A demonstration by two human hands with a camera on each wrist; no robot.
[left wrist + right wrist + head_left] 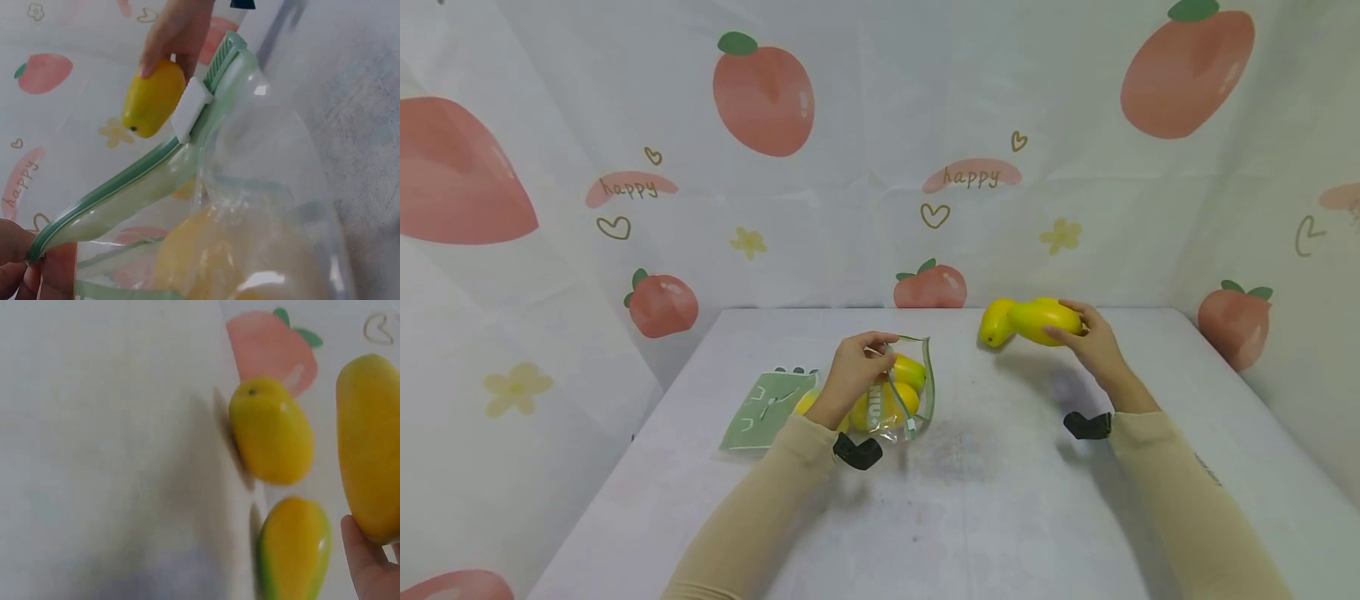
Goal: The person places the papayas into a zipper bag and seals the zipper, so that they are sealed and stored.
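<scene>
My left hand (859,371) pinches the rim of a clear zip bag (931,379) with a green edge. A white slider (190,111) sits on its zip strip, and the mouth gapes toward the right. Yellow mangoes (904,402) lie inside the bag, blurred through the plastic in the left wrist view. Off to the right, my right hand (1093,342) grips a yellow-green mango (1041,320) above the table. Another mango (997,322) rests at the table's back edge; the right wrist view shows a second resting mango (295,550) close by it.
A green printed flat pouch (763,417) with a clear border lies left of the bag, partly behind my left forearm. The white table (947,517) ends at a fruit-printed backdrop cloth (865,225). Dark bands (859,452) show near both wrists.
</scene>
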